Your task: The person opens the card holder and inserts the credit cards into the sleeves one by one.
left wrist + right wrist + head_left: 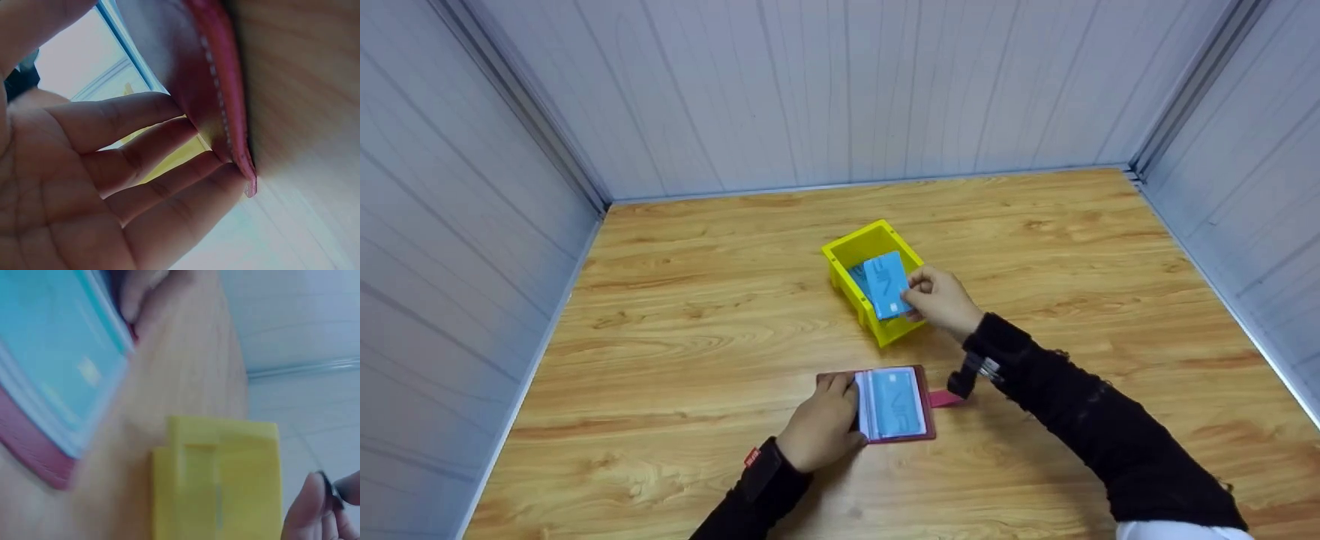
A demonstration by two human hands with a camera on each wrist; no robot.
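A light-blue plastic card (pixel 887 283), with a small chip square and dark lettering, is pinched in my right hand (pixel 945 301) between thumb and fingers, above the yellow bin. In the right wrist view the fingertips (pixel 306 509) hold it nearly edge-on. My left hand (pixel 821 427) rests on the left side of an opened red-brown card holder (pixel 928 420); its fingers (pixel 169 197) lie fairly straight against the cover (pixel 197 95). Another blue card (pixel 896 405) sits in a clear sleeve on the holder's right side. A pink strap (pixel 946 398) sticks out to the right.
The yellow bin (pixel 861 300) stands behind the holder, with more blue cards (pixel 856 276) partly visible inside. Wood-grain tabletop (pixel 675 315) surrounds both. Pale panel walls (pixel 810 97) rise at the back and both sides.
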